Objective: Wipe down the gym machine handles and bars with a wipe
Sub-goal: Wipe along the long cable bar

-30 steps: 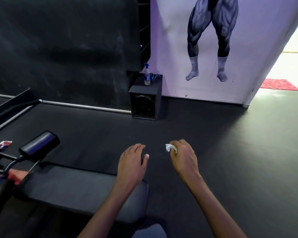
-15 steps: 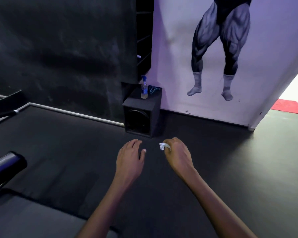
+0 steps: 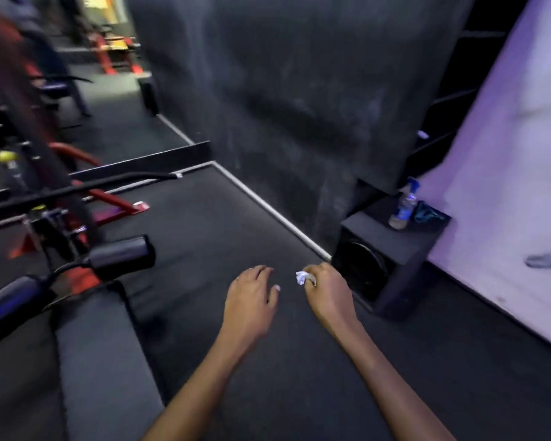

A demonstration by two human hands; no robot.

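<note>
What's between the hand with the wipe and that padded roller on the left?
In the head view, the empty left hand and bare dark floor lie between the right hand and the padded roller.

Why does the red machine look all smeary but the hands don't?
In the head view, the red machine at the left edge is smeared by motion blur; the left hand, right hand and white wipe near the middle look sharper.

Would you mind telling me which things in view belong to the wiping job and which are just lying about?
For the job: wipe pinched in the right hand; padded roller handles; long black bar.

Lying about: spray bottle on the black speaker box; wall poster.
</note>
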